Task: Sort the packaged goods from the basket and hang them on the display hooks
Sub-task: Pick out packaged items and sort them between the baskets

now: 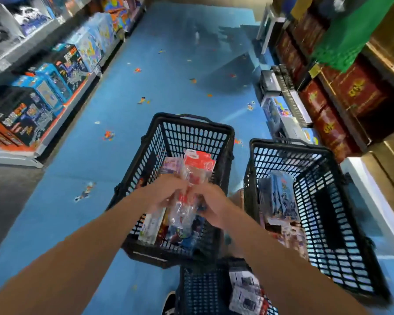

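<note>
Both my hands meet over the middle black basket [159,142] on the blue floor. My left hand [166,192] and my right hand [210,204] both grip a clear plastic packet with a red header card [183,212], held above the basket's contents. More packaged goods [198,164], some with red and white cards, lie inside that basket. The frame is blurred, so the packet's print cannot be read.
A second black basket [341,201] stands at the right with boxed and carded goods. A third basket [203,289] with packets sits below, near my shoe [168,303]. Shelves of boxed toys [43,92] line the left; dark red boxes [341,96] fill the right shelving.
</note>
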Demonstrator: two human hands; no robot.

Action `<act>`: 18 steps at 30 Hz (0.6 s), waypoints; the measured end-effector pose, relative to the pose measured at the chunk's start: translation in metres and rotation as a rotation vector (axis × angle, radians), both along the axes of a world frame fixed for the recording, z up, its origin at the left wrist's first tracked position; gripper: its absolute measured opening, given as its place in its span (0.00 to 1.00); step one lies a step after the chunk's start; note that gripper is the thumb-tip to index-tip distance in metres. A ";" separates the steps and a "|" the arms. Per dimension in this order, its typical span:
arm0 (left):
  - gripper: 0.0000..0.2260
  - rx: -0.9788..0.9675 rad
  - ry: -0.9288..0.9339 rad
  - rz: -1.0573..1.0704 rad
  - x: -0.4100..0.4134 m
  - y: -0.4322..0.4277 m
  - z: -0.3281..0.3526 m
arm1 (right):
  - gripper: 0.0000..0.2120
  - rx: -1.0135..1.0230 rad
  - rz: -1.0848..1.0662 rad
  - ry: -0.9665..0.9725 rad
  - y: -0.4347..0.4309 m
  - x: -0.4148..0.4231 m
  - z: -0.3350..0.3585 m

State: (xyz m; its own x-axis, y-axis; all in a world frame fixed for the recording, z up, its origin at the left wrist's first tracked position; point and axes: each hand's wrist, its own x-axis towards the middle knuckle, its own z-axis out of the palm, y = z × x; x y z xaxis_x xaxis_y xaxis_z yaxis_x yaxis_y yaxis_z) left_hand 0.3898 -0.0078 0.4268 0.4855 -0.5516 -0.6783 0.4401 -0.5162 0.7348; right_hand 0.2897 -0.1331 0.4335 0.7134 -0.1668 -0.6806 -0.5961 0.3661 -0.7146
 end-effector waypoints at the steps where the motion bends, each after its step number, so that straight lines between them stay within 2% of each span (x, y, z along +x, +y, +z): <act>1: 0.02 0.035 0.025 -0.022 0.004 0.001 -0.016 | 0.04 0.017 -0.036 0.060 0.005 0.005 -0.016; 5: 0.06 0.152 0.121 -0.031 0.005 -0.002 -0.063 | 0.15 0.073 -0.186 0.284 0.020 0.014 -0.068; 8: 0.07 0.180 0.202 -0.055 0.001 -0.002 -0.083 | 0.07 0.037 -0.251 0.359 0.024 0.016 -0.086; 11: 0.20 0.183 0.266 -0.152 -0.002 -0.003 -0.104 | 0.08 -0.015 -0.296 0.407 0.023 0.014 -0.102; 12: 0.22 0.176 0.277 -0.168 -0.004 -0.005 -0.106 | 0.08 -0.036 -0.298 0.416 0.023 0.013 -0.103; 15: 0.23 0.163 0.288 -0.177 -0.007 -0.010 -0.112 | 0.08 -0.092 -0.293 0.429 0.022 0.015 -0.105; 18: 0.19 0.138 0.277 -0.197 -0.012 -0.013 -0.114 | 0.08 -0.188 -0.235 0.480 0.024 0.020 -0.103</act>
